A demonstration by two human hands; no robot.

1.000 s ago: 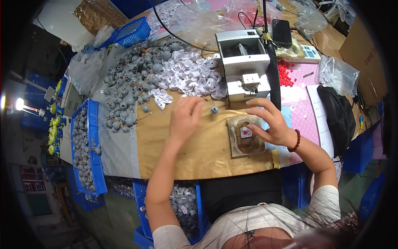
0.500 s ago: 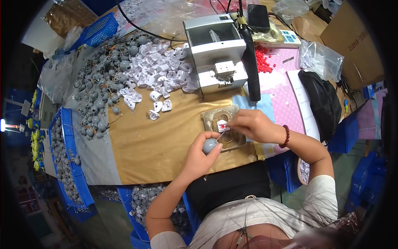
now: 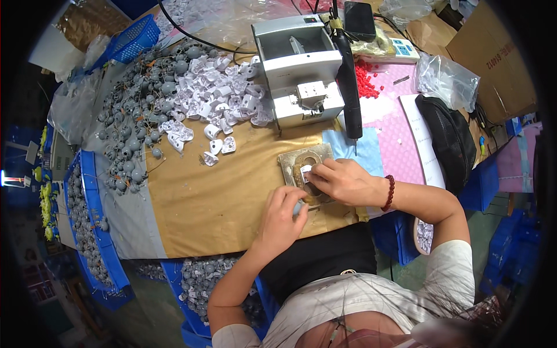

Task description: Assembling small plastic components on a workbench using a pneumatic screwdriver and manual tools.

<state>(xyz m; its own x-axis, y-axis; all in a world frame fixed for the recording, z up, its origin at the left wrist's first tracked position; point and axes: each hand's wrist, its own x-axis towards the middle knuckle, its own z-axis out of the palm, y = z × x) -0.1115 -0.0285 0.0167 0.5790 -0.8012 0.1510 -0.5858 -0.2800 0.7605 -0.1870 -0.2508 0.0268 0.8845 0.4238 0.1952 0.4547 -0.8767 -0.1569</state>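
Note:
A square metal fixture (image 3: 287,163) with a rounded recess lies on the table in front of me. In the recess sits a small white plastic part (image 3: 306,170), partly covered by fingers. My right hand (image 3: 345,181) bends over it, fingertips pinched together at its edge; what they grip is hidden. At the fixture's near left edge, my left hand (image 3: 279,219) curls its thumb and fingers round a grey ball (image 3: 298,207), of which only a sliver shows.
Grey balls with wires (image 3: 129,139) and white plastic shells (image 3: 223,95) are heaped at the left. A silver machine (image 3: 304,75) stands behind the fixture, with a black electric screwdriver (image 3: 350,93) hanging beside it. Red pieces (image 3: 365,80) and a black pouch (image 3: 442,142) lie right.
My left hand has moved slightly closer to the fixture and lowered the grey ball, now mostly hidden. My right hand has shifted slightly left and nearer, and the red piece no longer shows.

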